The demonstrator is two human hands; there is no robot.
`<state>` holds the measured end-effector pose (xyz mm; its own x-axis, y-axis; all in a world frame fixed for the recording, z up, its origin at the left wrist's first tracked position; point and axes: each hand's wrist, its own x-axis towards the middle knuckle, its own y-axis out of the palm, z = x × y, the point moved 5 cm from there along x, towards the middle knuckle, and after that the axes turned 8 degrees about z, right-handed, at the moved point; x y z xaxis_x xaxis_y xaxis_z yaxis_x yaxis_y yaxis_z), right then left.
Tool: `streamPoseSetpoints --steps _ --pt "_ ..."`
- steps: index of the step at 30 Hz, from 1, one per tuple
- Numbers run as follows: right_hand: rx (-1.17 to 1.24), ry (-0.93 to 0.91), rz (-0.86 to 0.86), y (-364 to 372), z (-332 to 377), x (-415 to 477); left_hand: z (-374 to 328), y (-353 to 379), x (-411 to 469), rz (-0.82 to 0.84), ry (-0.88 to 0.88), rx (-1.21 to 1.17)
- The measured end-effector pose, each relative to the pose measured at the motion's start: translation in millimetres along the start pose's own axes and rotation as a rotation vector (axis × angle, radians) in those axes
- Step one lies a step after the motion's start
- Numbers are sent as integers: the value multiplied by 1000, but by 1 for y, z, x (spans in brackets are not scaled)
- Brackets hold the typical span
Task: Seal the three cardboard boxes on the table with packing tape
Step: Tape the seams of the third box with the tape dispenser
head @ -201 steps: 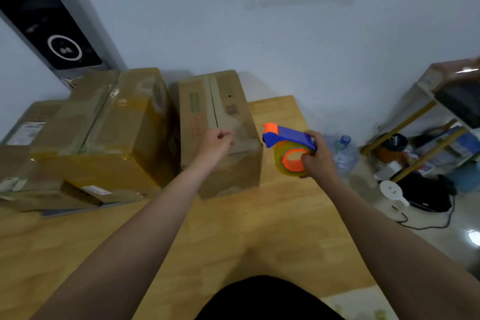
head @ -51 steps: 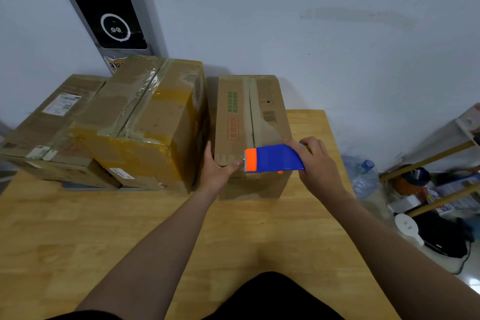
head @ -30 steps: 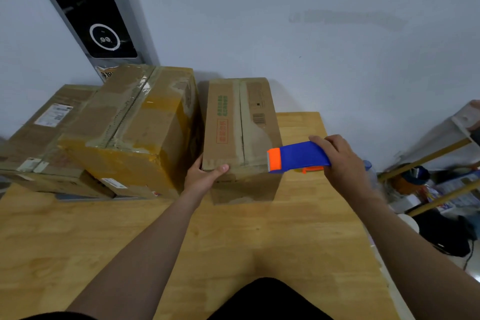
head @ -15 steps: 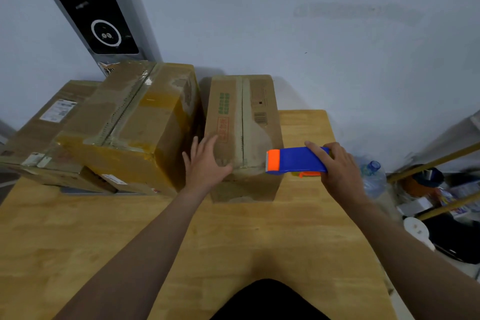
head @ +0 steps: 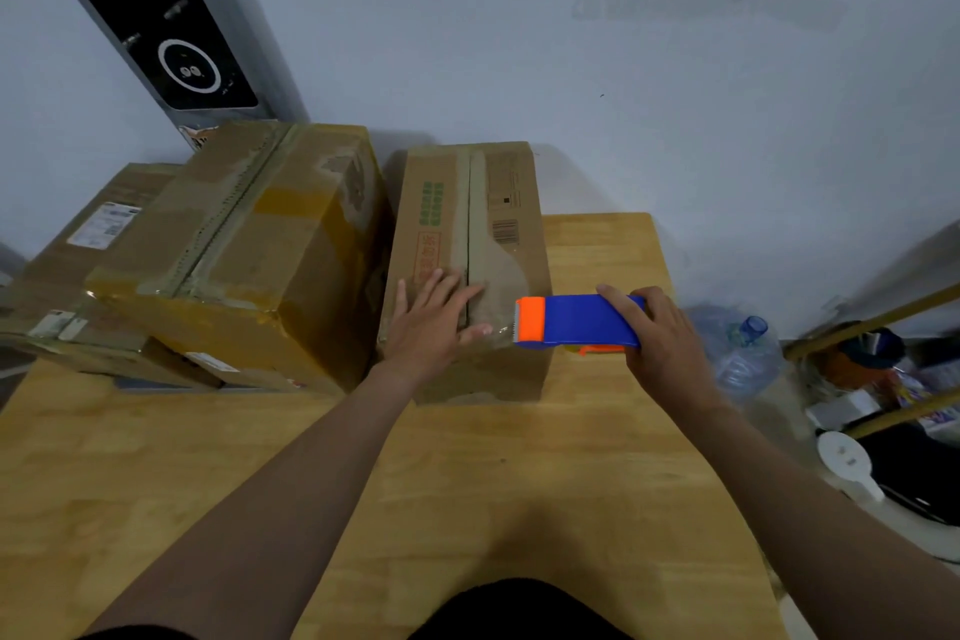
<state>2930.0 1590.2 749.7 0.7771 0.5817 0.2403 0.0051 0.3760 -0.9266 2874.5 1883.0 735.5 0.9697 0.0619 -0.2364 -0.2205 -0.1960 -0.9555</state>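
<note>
Keep your left hand (head: 434, 322) flat, fingers spread, pressing the near end of the narrow box (head: 467, 250) while your right hand (head: 660, 343), wrapped around the tape dispenser (head: 576, 321), lines its orange blade end up with the centre seam. The box stands at the table's (head: 467, 483) far edge, worn, its flaps meeting along that seam.

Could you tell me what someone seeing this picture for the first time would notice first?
The eye goes first to the bright blue and orange tape dispenser, gripped by the right hand at the near right corner of the narrow cardboard box. The left hand lies flat on that box's top, fingers spread beside the centre seam. To the left sits a bigger box wrapped in glossy yellowish tape, on the wooden table.
</note>
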Motion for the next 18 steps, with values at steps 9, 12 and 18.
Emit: streamPoseSetpoints --steps 9,12,18 --pt "103 -74 -30 -5 -12 8 2 -2 -3 -21 9 11" --pt "167 -80 -56 -9 -22 6 2 -3 -3 -8 15 -15" --pt "179 3 -112 -18 -60 -14 0 -4 -5 22 27 -27"
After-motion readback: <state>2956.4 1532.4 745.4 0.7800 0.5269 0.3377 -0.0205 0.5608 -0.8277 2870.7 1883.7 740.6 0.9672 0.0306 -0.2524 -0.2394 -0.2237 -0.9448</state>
